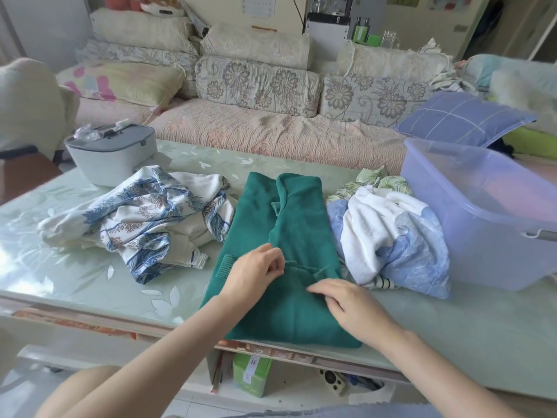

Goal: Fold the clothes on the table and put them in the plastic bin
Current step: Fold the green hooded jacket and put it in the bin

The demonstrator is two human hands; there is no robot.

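A green knit sweater (289, 224) lies lengthwise on the glass table (90, 273), its sleeves folded in over the body. My left hand (256, 273) pinches a sleeve cuff at the sweater's middle. My right hand (349, 306) lies beside it, fingers curled on the knit fabric near the same cuff. A crumpled white and blue floral garment (141, 218) sits to the sweater's left. A heap of white, pale blue and leaf-print clothes (388, 233) sits to its right. The translucent lilac plastic bin (488, 212) stands at the table's right end.
A grey and white lidded box (111, 155) stands at the table's back left. A sofa (271, 128) with floral cushions runs behind the table, with a blue checked pillow (464, 119) on it. Under the table's front edge is a shelf with a green box (251, 375).
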